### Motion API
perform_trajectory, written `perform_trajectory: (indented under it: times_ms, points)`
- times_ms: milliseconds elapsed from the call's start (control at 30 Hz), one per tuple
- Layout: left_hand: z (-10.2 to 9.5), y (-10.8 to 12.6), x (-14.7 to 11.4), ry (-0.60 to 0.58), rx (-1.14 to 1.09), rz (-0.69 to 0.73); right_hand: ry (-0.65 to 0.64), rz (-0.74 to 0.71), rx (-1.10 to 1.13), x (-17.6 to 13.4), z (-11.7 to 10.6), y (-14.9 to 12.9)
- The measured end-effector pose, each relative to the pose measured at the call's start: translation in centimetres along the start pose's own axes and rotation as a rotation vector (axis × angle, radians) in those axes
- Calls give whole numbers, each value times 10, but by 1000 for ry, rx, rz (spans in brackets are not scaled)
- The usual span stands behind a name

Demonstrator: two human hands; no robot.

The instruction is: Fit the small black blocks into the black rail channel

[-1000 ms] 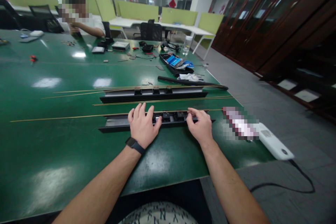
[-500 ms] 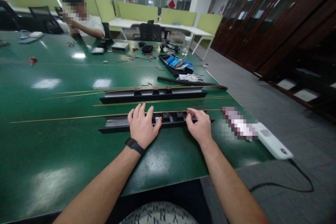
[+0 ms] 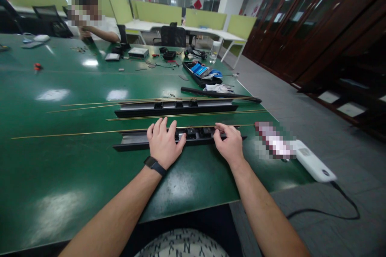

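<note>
A: In the head view, what is the left hand [image 3: 164, 144] doing?

B: It lies palm down across the near black channel [image 3: 132, 140], fingers spread toward the far edge, thumb held apart. The grip is loose, nothing clenched. A dark wristband [image 3: 155, 165] circles that wrist.

A: And the right hand [image 3: 229, 142]?

B: It's at the channel's right part, thumb and fingers bent toward each other. I can't tell whether they pinch anything; the fingertips hide the spot.

A: Where exactly is that channel?

B: On the green table [image 3: 196, 184], right in front of the person, running left to right. Black fittings [image 3: 191, 133] sit inside it, between the hands. A thin gold rod [image 3: 69, 134] follows its far edge and reaches well past it on the left.

A: And beyond?

B: Two more gold rods [image 3: 187, 116], then a second channel [image 3: 176, 111]. A white device [image 3: 315, 163] with a dark cable [image 3: 350, 200] lies off to the right.
</note>
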State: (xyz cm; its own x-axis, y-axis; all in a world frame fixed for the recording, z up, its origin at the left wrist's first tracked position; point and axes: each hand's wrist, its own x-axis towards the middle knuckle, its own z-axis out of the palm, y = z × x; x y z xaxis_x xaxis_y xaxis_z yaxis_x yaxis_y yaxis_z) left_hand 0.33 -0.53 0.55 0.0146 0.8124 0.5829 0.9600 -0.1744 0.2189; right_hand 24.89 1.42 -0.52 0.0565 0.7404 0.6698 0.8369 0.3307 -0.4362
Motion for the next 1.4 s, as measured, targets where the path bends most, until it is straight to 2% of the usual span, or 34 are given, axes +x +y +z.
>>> perform_trajectory:
  times_ms: [300, 1400]
  points:
    - [-1, 1, 0, 10, -55, -10, -15, 16, 4, 0, 0, -1]
    - [-3, 2, 0, 6, -47, -12, -16, 22, 12, 1, -1, -3]
